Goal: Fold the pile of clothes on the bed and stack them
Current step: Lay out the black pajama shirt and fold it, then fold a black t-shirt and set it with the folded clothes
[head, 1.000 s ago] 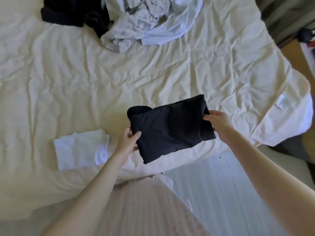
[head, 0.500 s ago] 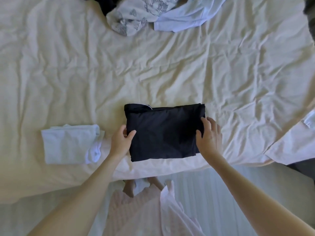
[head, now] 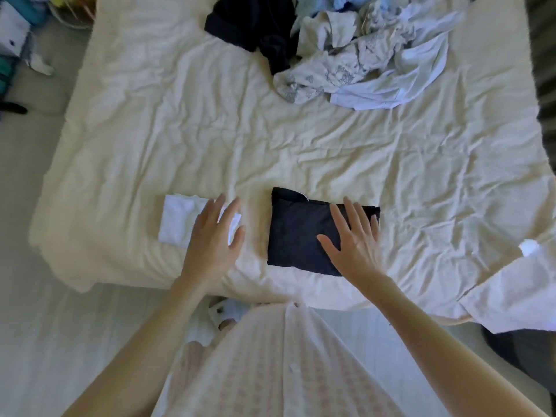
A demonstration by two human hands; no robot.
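Note:
A folded black garment lies flat near the bed's front edge. My right hand is spread open over its right half, fingers straight. To the left lies a folded white garment; my left hand is open above its right edge, fingers straight, holding nothing. At the far side of the bed sits the unfolded pile: a dark garment and several pale, printed and light blue pieces.
The cream sheet is creased all over. A white sheet corner hangs off the bed's right front. Floor lies in front and to the left, with clutter at the top left. My pale shirt fills the lower middle.
Both hands let go of the black garment, which now lies flat on the bed. My left hand moved left over the white garment; my right hand spread on the black one. The view pulled back.

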